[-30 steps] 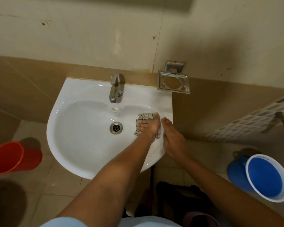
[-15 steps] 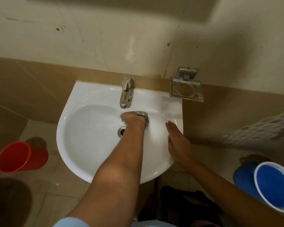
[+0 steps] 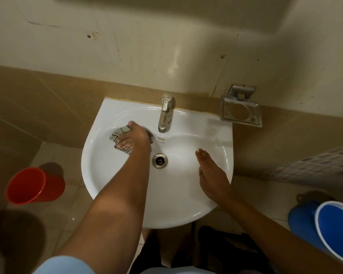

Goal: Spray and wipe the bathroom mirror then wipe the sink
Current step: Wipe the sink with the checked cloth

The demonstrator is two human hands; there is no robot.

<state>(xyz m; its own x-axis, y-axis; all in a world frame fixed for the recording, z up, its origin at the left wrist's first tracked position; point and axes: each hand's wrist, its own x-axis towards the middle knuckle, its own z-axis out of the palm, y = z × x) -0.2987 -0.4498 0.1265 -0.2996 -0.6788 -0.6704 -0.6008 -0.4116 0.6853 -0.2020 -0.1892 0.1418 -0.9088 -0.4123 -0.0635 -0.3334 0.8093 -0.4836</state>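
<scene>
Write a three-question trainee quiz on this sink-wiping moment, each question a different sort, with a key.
1. True or false: the left hand presses the cloth in the sink on the right of the tap.
2. Which container stands on the floor at the left? A. blue jug B. red cup C. metal soap holder
3. Fill in: the right hand lies flat, holding ____.

Key: 1 false, the cloth is left of the tap. 2 B, the red cup. 3 nothing.
</scene>
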